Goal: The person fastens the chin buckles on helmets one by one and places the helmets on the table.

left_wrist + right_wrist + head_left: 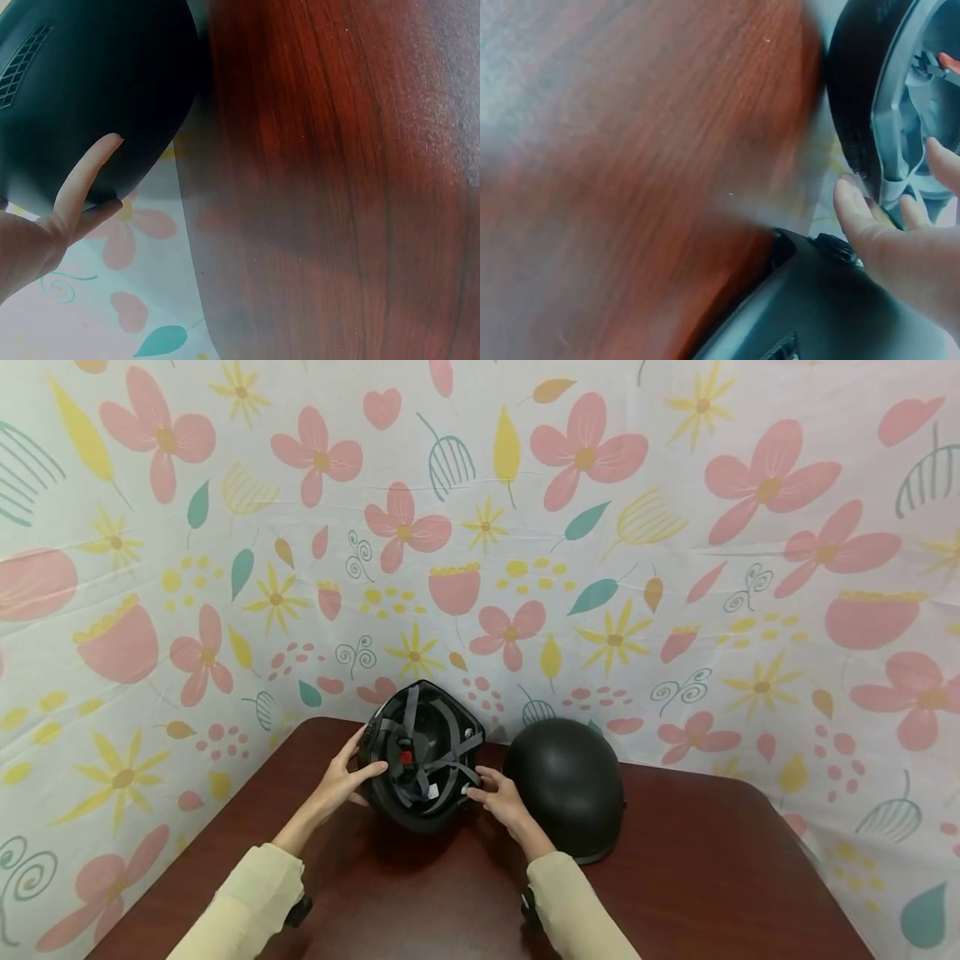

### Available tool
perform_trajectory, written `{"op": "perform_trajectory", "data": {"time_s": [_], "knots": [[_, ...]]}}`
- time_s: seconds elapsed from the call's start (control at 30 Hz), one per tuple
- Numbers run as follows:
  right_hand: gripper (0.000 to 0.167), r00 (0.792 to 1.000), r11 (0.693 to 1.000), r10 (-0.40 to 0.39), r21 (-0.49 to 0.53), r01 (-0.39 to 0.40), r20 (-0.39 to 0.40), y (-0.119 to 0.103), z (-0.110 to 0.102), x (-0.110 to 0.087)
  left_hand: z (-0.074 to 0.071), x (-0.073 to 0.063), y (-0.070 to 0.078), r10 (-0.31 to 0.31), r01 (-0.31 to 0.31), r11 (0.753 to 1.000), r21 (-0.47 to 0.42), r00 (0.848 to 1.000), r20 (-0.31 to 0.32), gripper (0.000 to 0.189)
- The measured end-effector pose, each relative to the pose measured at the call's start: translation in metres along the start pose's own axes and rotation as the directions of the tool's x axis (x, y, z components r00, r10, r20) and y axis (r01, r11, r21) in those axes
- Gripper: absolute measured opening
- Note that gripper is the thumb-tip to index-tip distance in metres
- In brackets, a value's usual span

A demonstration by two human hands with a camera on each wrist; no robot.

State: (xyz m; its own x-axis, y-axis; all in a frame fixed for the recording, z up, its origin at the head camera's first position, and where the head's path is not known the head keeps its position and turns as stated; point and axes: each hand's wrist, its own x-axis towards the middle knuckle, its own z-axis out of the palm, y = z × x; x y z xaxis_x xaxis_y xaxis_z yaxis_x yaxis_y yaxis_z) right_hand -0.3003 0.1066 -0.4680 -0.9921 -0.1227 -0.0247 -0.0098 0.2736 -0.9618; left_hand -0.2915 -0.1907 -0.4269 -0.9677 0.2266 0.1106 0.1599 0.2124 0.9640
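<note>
A black helmet point(429, 739) is tipped up near the back of the table, its hollow inside facing me. Grey straps point(459, 750) and a red buckle part point(406, 757) show within it. My left hand point(333, 787) grips its left rim, the thumb over the edge and the fingers against the outer shell point(97, 82). At the lower right rim, beside a strap, my right hand point(504, 797) pinches the edge between thumb and fingers. Just right of that hand a second black helmet point(566, 785) rests dome up, its smooth shell point(847, 307) close under the hand.
The dark red-brown wooden table point(697, 860) has rounded back corners. A floral-print cloth point(480, 543) hangs right behind the table and along its left side. Dark wrist bands point(298, 912) sit by the pale yellow sleeves point(251, 889).
</note>
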Motion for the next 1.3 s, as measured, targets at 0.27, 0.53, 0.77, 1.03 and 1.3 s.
{"op": "perform_trajectory", "data": {"time_s": [0.27, 0.53, 0.77, 1.03, 1.3], "knots": [[0.055, 1.0, 1.0, -0.018, -0.025, 0.018, 0.006, -0.011, -0.002, 0.001, 0.001, 0.002, -0.001, 0.003, -0.003, 1.0, 0.01, 1.0, -0.008, 0.079], [0.057, 0.996, 0.996, -0.066, -0.048, 0.068, 0.058, -0.031, 0.001, 0.004, 0.002, 0.003, 0.0, 0.019, -0.019, 0.999, 0.037, 1.0, -0.012, 0.08], [0.059, 0.969, 0.984, -0.174, -0.01, 0.179, 0.177, -0.065, 0.015, 0.008, -0.001, 0.005, 0.0, 0.063, -0.06, 0.992, 0.107, 0.998, -0.029, 0.079], [0.064, 0.923, 0.967, -0.241, 0.0, 0.253, 0.301, -0.111, 0.039, -0.001, 0.0, 0.004, 0.004, 0.102, -0.1, 0.988, 0.117, 0.995, -0.006, 0.081], [0.063, 0.924, 0.963, -0.254, -0.019, 0.27, 0.287, -0.114, 0.061, 0.007, 0.008, 0.006, 0.008, 0.074, -0.077, 0.991, 0.111, 0.997, 0.027, 0.084]]}}
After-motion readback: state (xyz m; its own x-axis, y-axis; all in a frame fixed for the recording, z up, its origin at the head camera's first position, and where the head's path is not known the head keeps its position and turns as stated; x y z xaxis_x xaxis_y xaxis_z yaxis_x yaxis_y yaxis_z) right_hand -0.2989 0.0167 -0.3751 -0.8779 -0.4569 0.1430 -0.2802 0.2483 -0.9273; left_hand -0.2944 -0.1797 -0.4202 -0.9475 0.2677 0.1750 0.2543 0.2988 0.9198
